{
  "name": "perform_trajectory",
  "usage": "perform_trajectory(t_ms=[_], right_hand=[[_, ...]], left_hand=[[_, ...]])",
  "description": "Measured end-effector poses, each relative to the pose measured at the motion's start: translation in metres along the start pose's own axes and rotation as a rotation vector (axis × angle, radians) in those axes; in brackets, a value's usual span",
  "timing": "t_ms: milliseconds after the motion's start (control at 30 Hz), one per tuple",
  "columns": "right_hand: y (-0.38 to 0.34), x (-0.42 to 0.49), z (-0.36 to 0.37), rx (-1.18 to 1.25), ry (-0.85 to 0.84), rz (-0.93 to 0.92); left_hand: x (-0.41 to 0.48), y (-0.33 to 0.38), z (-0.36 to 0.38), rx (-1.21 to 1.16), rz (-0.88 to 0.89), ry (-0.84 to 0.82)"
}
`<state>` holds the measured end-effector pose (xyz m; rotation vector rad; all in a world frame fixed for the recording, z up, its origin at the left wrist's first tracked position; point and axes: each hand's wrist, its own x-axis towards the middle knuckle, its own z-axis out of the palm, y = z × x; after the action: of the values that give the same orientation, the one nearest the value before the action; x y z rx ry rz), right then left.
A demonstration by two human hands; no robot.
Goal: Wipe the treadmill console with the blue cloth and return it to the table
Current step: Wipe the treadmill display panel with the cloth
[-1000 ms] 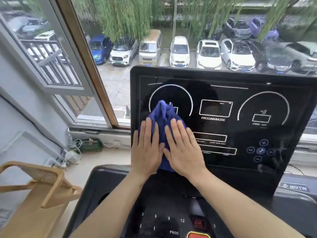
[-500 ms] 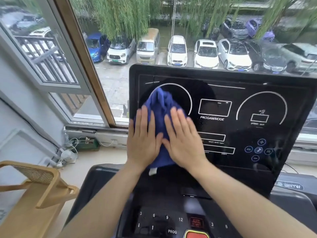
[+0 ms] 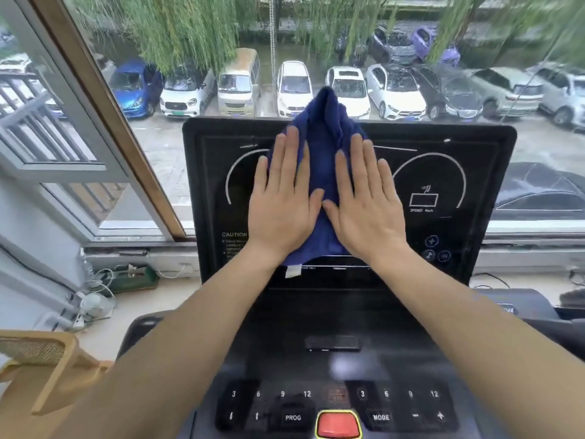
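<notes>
The blue cloth (image 3: 319, 144) lies spread against the upright black treadmill console (image 3: 443, 172), at its upper middle. The cloth's tip pokes above the console's top edge, and a white tag (image 3: 292, 270) hangs from its lower edge. My left hand (image 3: 281, 201) presses flat on the cloth's left side, fingers straight and pointing up. My right hand (image 3: 367, 204) presses flat on its right side in the same way. The thumbs nearly touch over the cloth. The cloth and hands hide the middle display. No table is in view.
Below the screen is the button panel (image 3: 335, 394) with a red stop button (image 3: 338, 424). A wooden chair (image 3: 41, 369) stands at lower left. Cables and a small fan (image 3: 95, 302) lie on the floor by the open window (image 3: 63, 137). Parked cars show outside.
Both hands have slid the cloth up and to the right, from the left dial to the console's upper middle. The cloth's tip now reaches past the top edge.
</notes>
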<state>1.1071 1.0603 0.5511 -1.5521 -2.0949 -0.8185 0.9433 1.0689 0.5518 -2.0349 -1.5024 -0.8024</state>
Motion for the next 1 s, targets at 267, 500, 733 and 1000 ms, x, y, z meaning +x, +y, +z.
perform_trajectory(t_ms=[267, 500, 733, 1000], right_hand=[[-0.040, -0.092, 0.039, 0.037, -0.078, -0.246], [0.003, 0.000, 0.008, 0.022, 0.074, -0.016], [-0.016, -0.109, 0.030, 0.054, -0.130, 0.029], [-0.013, -0.046, 0.013, -0.002, -0.056, -0.123]], left_hand=[[-0.125, -0.011, 0.033, 0.093, 0.159, -0.130], [0.004, 0.005, 0.003, 0.025, -0.050, 0.033], [-0.108, 0.027, 0.025, -0.046, 0.120, -0.156], [-0.072, 0.024, 0.014, 0.017, -0.072, -0.094]])
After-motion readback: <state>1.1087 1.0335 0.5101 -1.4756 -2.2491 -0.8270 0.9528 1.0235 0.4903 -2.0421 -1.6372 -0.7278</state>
